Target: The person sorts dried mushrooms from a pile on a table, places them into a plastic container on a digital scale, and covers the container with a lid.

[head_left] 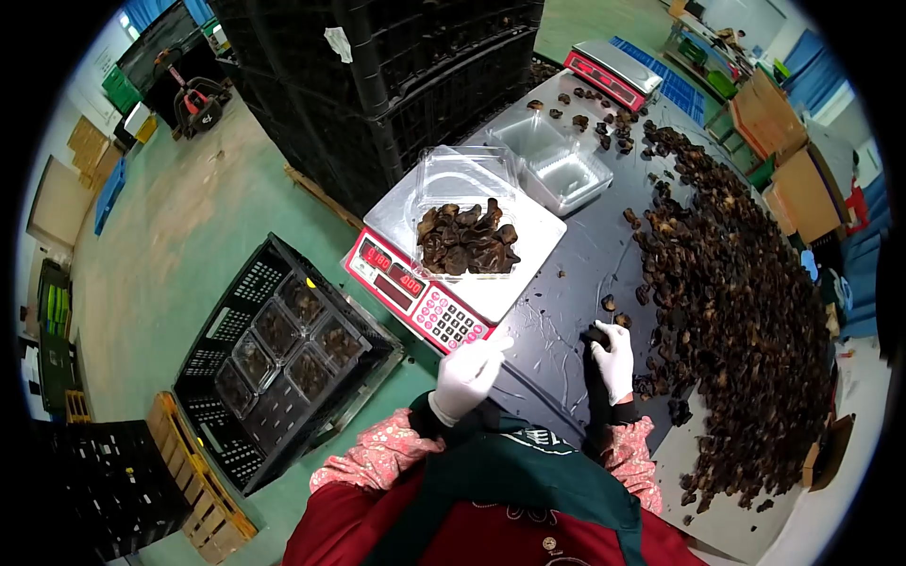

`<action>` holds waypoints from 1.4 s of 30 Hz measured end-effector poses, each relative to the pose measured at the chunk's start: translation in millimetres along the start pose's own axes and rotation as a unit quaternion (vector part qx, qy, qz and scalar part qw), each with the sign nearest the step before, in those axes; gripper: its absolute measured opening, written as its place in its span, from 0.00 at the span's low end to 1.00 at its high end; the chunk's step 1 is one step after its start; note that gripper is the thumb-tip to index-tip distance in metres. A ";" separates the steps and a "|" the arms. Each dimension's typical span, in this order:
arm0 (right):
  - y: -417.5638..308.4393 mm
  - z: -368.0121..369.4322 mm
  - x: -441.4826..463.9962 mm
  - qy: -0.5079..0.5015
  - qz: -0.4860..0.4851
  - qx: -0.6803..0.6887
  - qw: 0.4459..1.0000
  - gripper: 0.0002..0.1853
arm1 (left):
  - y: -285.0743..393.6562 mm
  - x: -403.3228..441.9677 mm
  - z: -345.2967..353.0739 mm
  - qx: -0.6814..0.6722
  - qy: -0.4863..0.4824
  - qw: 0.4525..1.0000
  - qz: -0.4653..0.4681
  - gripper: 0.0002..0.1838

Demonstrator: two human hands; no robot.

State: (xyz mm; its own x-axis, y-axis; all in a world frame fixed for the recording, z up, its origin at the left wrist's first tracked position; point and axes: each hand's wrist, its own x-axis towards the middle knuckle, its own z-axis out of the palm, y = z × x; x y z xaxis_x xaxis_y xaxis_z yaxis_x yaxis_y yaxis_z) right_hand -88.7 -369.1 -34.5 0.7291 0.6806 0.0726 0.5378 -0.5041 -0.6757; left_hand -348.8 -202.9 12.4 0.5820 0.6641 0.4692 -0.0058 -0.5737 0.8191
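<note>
My left hand [469,379], in a white glove, is beside the near corner of a red and silver digital scale [533,247]. Its fingers are partly stretched out, with nothing visible in them. On the scale's plate stands a clear plastic box [465,179], lid raised, filled with dark wood ear mushrooms [465,241]. The red display shows digits. My right hand [615,363], also gloved, is low over the dark table, its fingers curled together beside a dark spot; whether that is a mushroom piece or shadow I cannot tell. Small mushroom pieces [609,303] lie just beyond its fingertips.
A large heap of mushrooms [741,330] covers the table's right side. Empty clear boxes [569,179] stand behind the scale, near a second scale [613,75]. A black crate [283,415] with several packed boxes sits lower left. Tall stacked black crates [377,94] rise at the back.
</note>
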 end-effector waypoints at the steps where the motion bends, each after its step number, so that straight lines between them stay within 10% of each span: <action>1: -4.0 -0.1 -2.0 0.011 -0.048 -0.062 0.997 0.22 | -3.2 -0.2 -7.1 -0.018 0.004 0.999 -0.044 0.11; 10: -105.1 11.1 83.4 0.064 -0.132 0.110 0.983 0.16 | -47.1 37.5 -76.6 -0.104 0.213 0.936 -0.259 0.15; 20: -178.1 121.7 225.3 -0.009 -0.027 0.143 0.989 0.33 | -67.7 80.6 -68.1 -0.186 0.055 0.922 -0.335 0.25; 26: -200.3 42.6 177.9 -0.214 -0.019 0.518 0.828 0.21 | -62.9 81.3 -70.1 -0.313 0.074 0.882 -0.344 0.25; 29: -147.4 52.5 119.5 -0.089 -0.239 0.151 0.955 0.23 | -62.3 76.8 -69.4 -0.377 0.086 0.858 -0.337 0.26; 34: -168.1 44.0 83.5 -0.170 0.092 0.157 0.968 0.14 | -63.4 76.4 -64.4 -0.323 0.066 0.887 -0.323 0.24; 40: -140.0 55.7 85.8 -0.315 0.132 0.509 0.791 0.12 | -74.6 72.4 -52.3 -0.312 0.095 0.899 -0.291 0.23; 42: -138.3 61.6 87.6 -0.289 0.119 0.463 0.829 0.11 | -78.5 71.2 -46.9 -0.314 0.107 0.903 -0.274 0.23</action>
State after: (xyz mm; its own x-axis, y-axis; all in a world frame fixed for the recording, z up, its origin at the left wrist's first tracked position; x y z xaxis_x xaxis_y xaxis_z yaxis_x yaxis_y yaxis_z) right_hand -125.2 -207.0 20.2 0.2999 0.8961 -0.3273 -0.3435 -0.2186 -0.9133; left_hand -345.1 -88.1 -3.0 0.4666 0.8821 -0.0645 -0.2635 0.2083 0.9419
